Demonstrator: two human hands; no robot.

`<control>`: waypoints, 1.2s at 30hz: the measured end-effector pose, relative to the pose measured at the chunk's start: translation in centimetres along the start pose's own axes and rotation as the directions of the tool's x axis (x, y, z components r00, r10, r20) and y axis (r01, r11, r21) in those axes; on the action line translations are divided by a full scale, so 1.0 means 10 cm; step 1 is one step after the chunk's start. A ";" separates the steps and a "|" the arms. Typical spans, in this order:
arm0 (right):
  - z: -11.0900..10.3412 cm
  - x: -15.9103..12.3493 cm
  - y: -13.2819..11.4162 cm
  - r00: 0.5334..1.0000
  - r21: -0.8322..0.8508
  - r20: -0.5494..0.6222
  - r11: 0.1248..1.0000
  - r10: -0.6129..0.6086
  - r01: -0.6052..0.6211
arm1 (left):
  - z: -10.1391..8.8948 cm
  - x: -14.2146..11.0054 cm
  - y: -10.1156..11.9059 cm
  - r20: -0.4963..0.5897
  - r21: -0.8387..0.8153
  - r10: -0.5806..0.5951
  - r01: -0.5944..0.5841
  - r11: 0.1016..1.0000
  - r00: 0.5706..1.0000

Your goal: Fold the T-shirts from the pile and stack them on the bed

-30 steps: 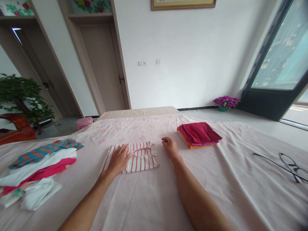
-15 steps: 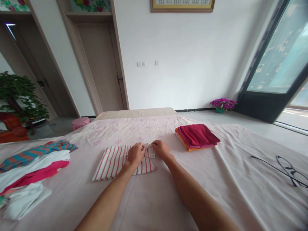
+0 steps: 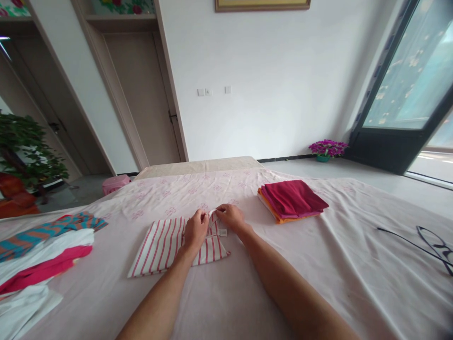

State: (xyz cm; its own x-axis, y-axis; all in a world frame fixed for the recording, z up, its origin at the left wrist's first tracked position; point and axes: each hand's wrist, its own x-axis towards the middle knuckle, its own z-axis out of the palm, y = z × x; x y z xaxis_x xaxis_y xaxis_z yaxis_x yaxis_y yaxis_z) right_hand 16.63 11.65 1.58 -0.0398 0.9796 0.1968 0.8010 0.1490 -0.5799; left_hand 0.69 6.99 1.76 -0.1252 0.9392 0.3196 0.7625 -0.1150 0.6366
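A white garment with red stripes [image 3: 159, 245] lies folded on the pale pink bed sheet [image 3: 226, 302]. Over its upper right part, my left hand [image 3: 197, 227] is closed, pinching the garment's edge near the collar. Close beside it, my right hand [image 3: 230, 217] pinches the same white edge between thumb and fingers. A short stretch of the cloth is lifted between the two hands. A small white label [image 3: 222, 233] shows just below my right hand. The cloth under my left hand and wrist is hidden.
Folded dark red and orange cloths [image 3: 293, 200] form a stack to the right. Loose clothes, among them a blue-and-brown striped piece [image 3: 53, 233] and a red one [image 3: 49, 269], lie at the left. Eyeglasses [image 3: 432, 245] rest at the far right.
The garment's collar edge is raised a little more between my pinching fingers. Both hands stay close together on it. The whole view has shifted slightly.
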 end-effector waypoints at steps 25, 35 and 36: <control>0.09 -0.02 0.06 0.995 -0.029 -0.074 0.998 -0.064 0.062 | -0.07 -0.27 -0.03 0.340 0.352 0.417 -0.525 0.775 0.843; -0.10 -0.11 0.21 0.997 0.174 0.052 0.984 -0.054 0.044 | -0.52 -0.69 0.13 0.302 0.081 0.613 -0.660 0.747 0.730; -0.12 -0.17 0.22 0.997 0.185 0.057 0.982 -0.055 0.043 | -0.55 -0.72 0.15 0.304 0.074 0.626 -0.673 0.736 0.718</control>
State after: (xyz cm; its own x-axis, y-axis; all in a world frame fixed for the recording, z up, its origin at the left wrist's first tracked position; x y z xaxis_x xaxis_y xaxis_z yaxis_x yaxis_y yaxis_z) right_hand 19.19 10.13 0.94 -0.1176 0.9761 0.1829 0.6743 0.2137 -0.7068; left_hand -0.73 -1.74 4.22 0.5810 0.7005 0.4145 0.6920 -0.6932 0.2016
